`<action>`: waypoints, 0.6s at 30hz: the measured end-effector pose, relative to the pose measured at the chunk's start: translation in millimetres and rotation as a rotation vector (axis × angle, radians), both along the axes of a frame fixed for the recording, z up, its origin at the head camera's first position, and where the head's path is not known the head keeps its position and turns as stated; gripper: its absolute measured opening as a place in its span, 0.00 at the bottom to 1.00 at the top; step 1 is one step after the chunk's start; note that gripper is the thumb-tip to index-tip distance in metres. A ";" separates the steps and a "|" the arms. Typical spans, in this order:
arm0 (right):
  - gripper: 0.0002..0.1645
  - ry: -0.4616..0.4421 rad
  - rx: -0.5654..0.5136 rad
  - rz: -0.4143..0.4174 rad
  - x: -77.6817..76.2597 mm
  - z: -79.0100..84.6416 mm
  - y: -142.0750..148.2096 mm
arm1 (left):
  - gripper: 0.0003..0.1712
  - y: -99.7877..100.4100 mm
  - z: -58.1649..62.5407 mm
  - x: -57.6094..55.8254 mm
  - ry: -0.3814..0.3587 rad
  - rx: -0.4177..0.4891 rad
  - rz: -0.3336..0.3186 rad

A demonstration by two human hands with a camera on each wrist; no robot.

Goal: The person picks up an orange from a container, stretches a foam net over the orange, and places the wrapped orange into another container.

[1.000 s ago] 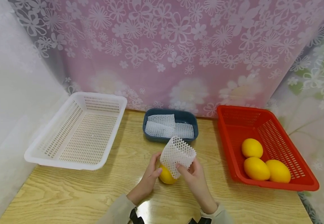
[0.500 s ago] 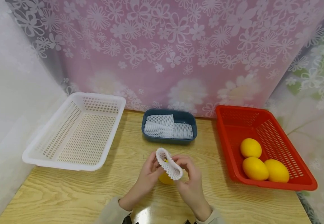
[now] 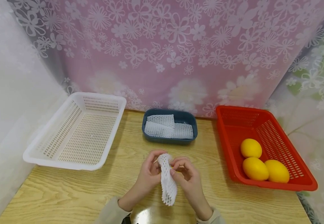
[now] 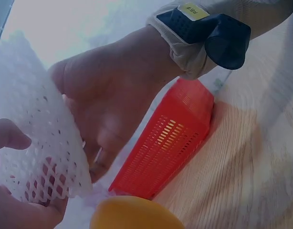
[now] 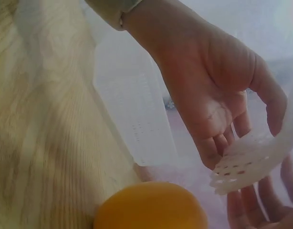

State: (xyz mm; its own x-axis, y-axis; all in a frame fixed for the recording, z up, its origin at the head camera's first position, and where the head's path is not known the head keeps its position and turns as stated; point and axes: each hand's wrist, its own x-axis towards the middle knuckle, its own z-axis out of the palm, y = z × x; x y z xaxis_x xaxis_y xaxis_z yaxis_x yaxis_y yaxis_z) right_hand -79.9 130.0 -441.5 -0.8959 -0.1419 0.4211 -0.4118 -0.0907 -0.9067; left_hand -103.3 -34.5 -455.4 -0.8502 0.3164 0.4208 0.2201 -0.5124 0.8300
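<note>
Both hands hold a white foam fruit net over the middle of the table. My left hand grips its left side near the upper end, while my right hand pinches the right side with thumb and fingers. The net's loose end hangs down toward my body. Below the hands, a yellow oval fruit stands on the wood; the net and fingers hide most of it in the head view. The right wrist view shows the same yellow fruit apart from the net.
A blue tray at the back holds several flat foam nets. On the right, a red basket contains 3 yellow fruits. A white basket stands at the left. A floral curtain hangs behind the table.
The net has turned from lying tilted over the fruit, to mouth upward, to hanging toward my body. It now covers most of the fruit in the head view; both hands have stayed close together.
</note>
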 end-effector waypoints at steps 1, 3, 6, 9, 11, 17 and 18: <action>0.09 -0.043 0.001 -0.003 0.2 -0.2 -0.2 | 0.32 0.1 0.4 0.3 0.005 0.007 -0.011; 0.17 -0.138 -0.003 0.012 0.8 -0.1 0.3 | 0.33 -0.3 1.1 1.1 0.009 0.008 -0.026; 0.26 -0.240 0.011 0.062 1.1 0.8 2.6 | 0.34 -1.1 1.4 1.5 0.026 0.005 -0.037; 0.24 -0.325 0.023 0.110 0.4 1.1 5.3 | 0.33 -1.6 1.4 1.7 0.037 0.006 -0.053; 0.18 -0.362 0.013 0.120 -0.1 0.8 6.5 | 0.34 -1.8 1.3 1.6 0.035 0.007 -0.064; 0.10 -0.321 -0.192 0.133 -0.2 0.2 9.7 | 0.36 -4.7 -2.6 1.9 0.000 -0.011 -0.123; 0.12 -0.308 -0.249 0.149 -0.5 0.6 10.6 | 0.35 -5.4 -3.5 2.1 -0.023 -0.015 -0.151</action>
State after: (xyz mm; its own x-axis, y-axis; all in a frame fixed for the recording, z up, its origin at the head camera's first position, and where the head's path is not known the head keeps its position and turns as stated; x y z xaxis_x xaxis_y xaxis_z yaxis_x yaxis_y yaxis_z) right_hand -80.4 140.6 -440.9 -0.9625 -0.2075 0.1750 -0.0910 -0.3608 -0.9282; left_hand -101.2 -40.0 -458.9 -0.8015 0.4477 0.3965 0.1223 -0.5263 0.8415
